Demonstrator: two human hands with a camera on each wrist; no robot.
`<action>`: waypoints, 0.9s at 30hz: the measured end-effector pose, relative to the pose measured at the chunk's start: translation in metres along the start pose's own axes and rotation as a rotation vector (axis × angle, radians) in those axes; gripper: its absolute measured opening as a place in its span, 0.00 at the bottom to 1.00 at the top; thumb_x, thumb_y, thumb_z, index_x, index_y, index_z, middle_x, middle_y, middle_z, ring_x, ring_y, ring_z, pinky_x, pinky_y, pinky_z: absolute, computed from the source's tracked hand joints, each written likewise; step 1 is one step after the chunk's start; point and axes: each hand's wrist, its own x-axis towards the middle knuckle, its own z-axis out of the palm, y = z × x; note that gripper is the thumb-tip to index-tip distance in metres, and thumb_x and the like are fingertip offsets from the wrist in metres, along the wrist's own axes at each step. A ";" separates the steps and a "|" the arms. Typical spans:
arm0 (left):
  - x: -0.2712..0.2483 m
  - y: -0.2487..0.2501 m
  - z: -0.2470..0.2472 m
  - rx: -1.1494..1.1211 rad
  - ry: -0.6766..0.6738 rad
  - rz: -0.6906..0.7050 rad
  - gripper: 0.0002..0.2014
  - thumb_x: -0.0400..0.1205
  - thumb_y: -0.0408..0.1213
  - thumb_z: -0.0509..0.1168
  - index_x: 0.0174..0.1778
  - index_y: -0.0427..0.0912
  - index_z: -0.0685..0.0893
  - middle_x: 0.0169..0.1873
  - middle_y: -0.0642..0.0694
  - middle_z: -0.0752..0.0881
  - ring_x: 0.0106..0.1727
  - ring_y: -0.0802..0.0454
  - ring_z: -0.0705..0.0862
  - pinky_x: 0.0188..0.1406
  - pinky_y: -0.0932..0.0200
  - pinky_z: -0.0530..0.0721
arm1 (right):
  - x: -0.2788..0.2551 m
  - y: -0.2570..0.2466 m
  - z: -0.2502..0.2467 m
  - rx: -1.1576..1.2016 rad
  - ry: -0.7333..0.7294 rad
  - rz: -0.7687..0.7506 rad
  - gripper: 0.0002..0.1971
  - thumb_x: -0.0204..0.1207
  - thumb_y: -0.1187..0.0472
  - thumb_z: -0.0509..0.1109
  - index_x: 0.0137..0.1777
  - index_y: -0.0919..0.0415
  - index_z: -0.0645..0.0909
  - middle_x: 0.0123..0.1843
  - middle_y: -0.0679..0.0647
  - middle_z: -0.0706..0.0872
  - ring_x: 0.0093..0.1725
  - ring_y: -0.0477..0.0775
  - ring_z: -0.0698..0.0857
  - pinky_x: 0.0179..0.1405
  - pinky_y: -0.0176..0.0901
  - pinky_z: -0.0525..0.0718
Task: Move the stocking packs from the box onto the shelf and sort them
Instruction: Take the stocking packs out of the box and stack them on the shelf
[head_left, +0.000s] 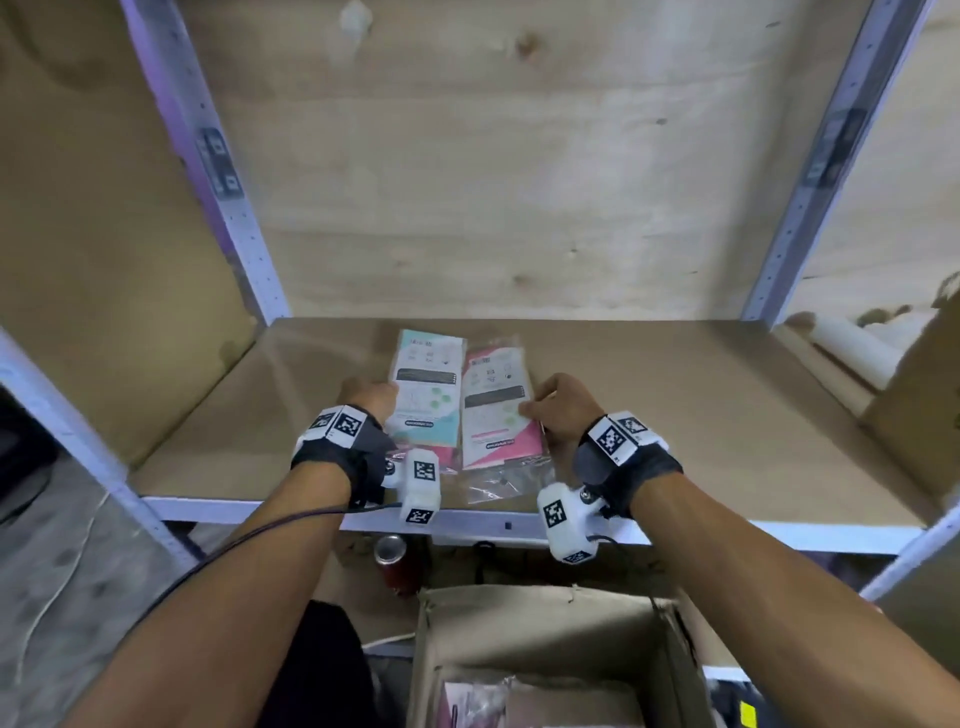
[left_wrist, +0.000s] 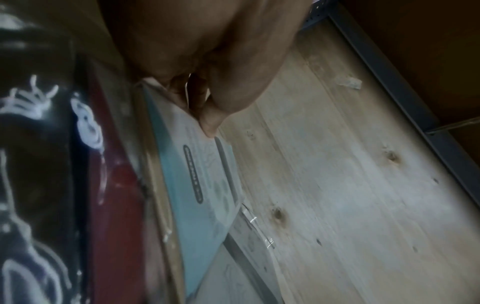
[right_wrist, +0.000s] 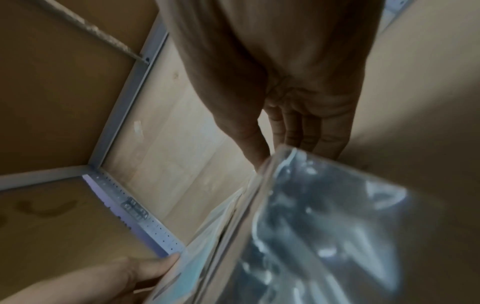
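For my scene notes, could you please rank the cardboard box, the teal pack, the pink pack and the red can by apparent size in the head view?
1. cardboard box, though cut off by the frame
2. teal pack and pink pack, too alike to rank
3. red can, partly hidden

The pale plywood back panel (head_left: 493, 171) at upper centre looks matt, grained and knotty. The brown shelf board (head_left: 675, 415) is smooth with a dull sheen, framed by painted perforated metal uprights (head_left: 831, 156). The teal pack (head_left: 428, 395) and pink pack (head_left: 498, 415) sit in glossy clear plastic sleeves. The corrugated cardboard box (head_left: 545, 649) at bottom centre is matt.
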 end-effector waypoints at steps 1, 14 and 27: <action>0.008 -0.002 -0.004 -0.007 0.022 -0.010 0.17 0.84 0.37 0.67 0.62 0.28 0.86 0.61 0.31 0.88 0.60 0.33 0.88 0.65 0.40 0.86 | 0.005 -0.004 0.005 0.002 -0.010 0.004 0.10 0.76 0.60 0.75 0.45 0.61 0.75 0.59 0.65 0.87 0.60 0.65 0.87 0.60 0.63 0.86; 0.109 -0.011 -0.064 -0.154 0.162 -0.023 0.14 0.87 0.35 0.62 0.63 0.31 0.86 0.65 0.34 0.87 0.65 0.37 0.85 0.65 0.46 0.84 | 0.102 -0.072 0.080 -0.095 -0.184 -0.114 0.12 0.76 0.63 0.74 0.33 0.60 0.77 0.40 0.64 0.92 0.40 0.64 0.92 0.51 0.64 0.90; 0.144 -0.010 -0.106 0.008 0.138 0.063 0.18 0.84 0.36 0.69 0.65 0.26 0.82 0.66 0.32 0.85 0.68 0.36 0.83 0.69 0.45 0.80 | 0.129 -0.110 0.128 -0.012 -0.320 -0.132 0.20 0.77 0.60 0.75 0.66 0.66 0.78 0.52 0.62 0.88 0.43 0.56 0.86 0.50 0.55 0.88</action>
